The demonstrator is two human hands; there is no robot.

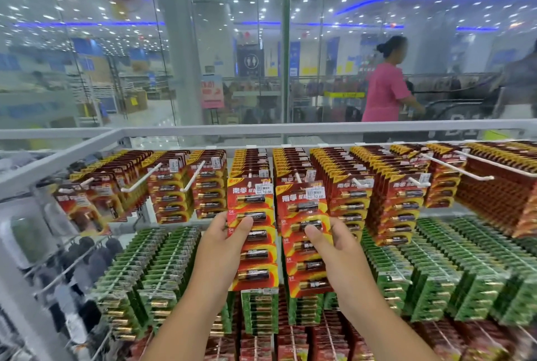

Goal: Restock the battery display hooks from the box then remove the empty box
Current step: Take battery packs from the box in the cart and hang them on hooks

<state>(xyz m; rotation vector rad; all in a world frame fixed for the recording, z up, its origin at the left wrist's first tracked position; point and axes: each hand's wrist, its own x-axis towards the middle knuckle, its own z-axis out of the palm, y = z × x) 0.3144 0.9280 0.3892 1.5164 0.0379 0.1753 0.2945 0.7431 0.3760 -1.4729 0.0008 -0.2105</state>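
A shop aisle ends at a glass wall (145, 70), and in front of it a white rack (203, 129) carries rows of hooks loaded with battery cards. At the middle of the top row, two red cards hang side by side. The left hand (225, 240) grips the left card (252, 232) at its left edge, thumb across the front and fingers behind. The right hand (334, 244) holds the right card (305, 232) the same way, thumb on the front and fingers curled round its right edge. Both cards sit at the front of their stacks, their tops near the hook tips; whether they are fully threaded on cannot be told.

Each card is a long strip of stiff board with several batteries under plastic blisters, so it is likely fairly heavy for its size and prone to swing or bend if held at the bottom. Taking it at the side edges, up near the hanging hole, should steer it best. The glossy blisters may be slippery.

Around them hang more red cards (392, 201), with bare white hooks (139, 180) showing at some stacks. Green cards (162, 273) fill the row below. No box is in view. Beyond the glass a person in a pink top (383, 93) stands.
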